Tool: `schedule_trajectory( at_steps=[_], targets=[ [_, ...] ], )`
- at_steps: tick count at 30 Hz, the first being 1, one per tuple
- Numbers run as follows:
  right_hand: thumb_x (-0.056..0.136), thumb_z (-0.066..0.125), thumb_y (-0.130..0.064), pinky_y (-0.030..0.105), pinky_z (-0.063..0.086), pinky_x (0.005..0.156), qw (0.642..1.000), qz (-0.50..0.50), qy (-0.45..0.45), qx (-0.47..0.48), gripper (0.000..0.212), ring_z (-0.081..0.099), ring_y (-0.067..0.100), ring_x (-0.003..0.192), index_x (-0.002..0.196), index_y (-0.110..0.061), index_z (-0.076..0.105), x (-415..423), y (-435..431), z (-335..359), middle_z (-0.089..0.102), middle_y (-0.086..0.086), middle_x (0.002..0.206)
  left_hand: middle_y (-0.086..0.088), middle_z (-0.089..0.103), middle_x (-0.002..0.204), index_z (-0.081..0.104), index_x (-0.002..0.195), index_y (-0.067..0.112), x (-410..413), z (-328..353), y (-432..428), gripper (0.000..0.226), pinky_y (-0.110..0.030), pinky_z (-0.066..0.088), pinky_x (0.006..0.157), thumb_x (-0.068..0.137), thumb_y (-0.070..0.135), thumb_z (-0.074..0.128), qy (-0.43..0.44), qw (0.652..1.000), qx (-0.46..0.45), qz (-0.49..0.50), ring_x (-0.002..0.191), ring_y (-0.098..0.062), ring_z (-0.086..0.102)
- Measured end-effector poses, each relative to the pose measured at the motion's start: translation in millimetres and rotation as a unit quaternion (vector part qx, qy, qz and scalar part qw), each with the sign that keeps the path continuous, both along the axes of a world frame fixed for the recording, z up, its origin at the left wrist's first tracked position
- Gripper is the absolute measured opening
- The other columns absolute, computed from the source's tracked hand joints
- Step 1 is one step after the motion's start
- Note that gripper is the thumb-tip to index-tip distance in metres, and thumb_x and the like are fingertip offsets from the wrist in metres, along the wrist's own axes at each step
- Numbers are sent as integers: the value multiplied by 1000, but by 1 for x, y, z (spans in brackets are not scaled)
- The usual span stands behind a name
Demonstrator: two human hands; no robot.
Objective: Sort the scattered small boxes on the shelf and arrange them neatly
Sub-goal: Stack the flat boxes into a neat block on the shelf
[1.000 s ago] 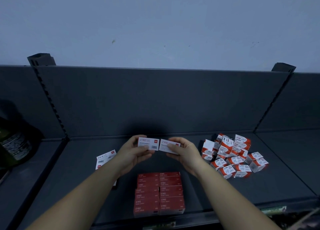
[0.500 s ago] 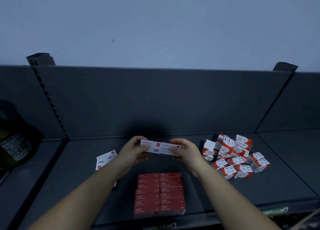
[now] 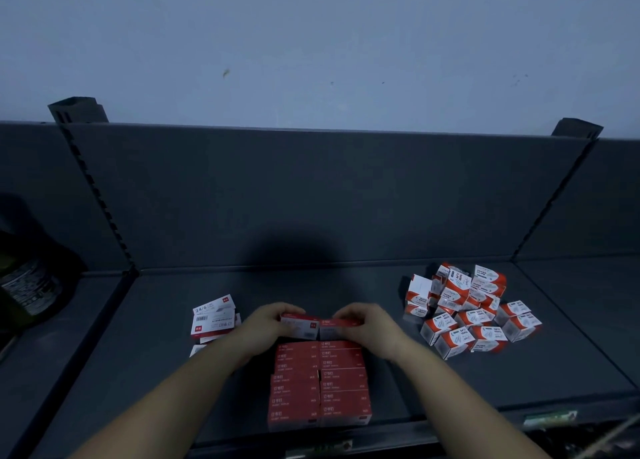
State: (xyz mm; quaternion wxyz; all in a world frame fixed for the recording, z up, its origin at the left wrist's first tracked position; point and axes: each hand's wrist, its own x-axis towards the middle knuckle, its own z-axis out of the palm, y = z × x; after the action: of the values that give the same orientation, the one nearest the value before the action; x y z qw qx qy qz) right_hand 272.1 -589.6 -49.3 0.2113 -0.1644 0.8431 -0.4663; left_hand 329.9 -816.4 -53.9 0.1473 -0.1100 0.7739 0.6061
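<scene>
On my feed: dark grey back panel (image 3: 329, 195) spans the middle. Above it is a pale blue-grey wall (image 3: 311, 36) with one small brownish smudge (image 3: 225, 73). A slotted upright (image 3: 93, 188) runs down the panel's left edge and a second upright (image 3: 554, 195) down its right edge, both capped just over the panel's top. Left of the panel, past the slotted upright, I see a dark bottle (image 3: 31, 285) with a printed label, cut off by the frame. Low right of the panel there's a greenish label strip (image 3: 550, 419), text unreadable.

Cube boxes (image 3: 471, 311) right of stacked rows (image 3: 320, 386)
</scene>
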Motion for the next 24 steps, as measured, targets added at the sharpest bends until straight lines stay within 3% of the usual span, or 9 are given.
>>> schedule_trajectory(
  at_steps=[3,9,15,24],
  targets=[
    [88,72,-16,10,51,71,1000,22,8,21,13,65,2,83,99,-22,70,-1,-1,0,70,-7,96,-3,73,104,71,106,24,-1,0,1,23,-38,55,92,86,12,69,-13,1000,-5,-15,96,-20,70],
    [90,70,-18,14,52,76,1000,28,-8,6,11,67,1,83,98,-26,70,2,4,-3,71,-8,96,2,71,107,66,111,26,9,1,5,16,-19,53,77,96,23,61,20,998,-32,-50,94,-10,69],
    [94,67,-22,15,52,80,999,36,-25,-8,19,67,4,92,113,-20,68,5,6,-6,71,-4,106,2,72,107,67,110,27,10,-3,2,17,-21,52,79,100,24,53,9,998,-32,-61,95,-10,69],
    [94,66,-22,23,53,88,999,29,-28,-9,15,68,8,95,107,-19,73,8,10,-13,74,-1,105,3,73,105,70,108,26,14,-6,1,17,-21,52,84,98,22,56,18,996,-30,-83,94,-7,69]
  ],
)
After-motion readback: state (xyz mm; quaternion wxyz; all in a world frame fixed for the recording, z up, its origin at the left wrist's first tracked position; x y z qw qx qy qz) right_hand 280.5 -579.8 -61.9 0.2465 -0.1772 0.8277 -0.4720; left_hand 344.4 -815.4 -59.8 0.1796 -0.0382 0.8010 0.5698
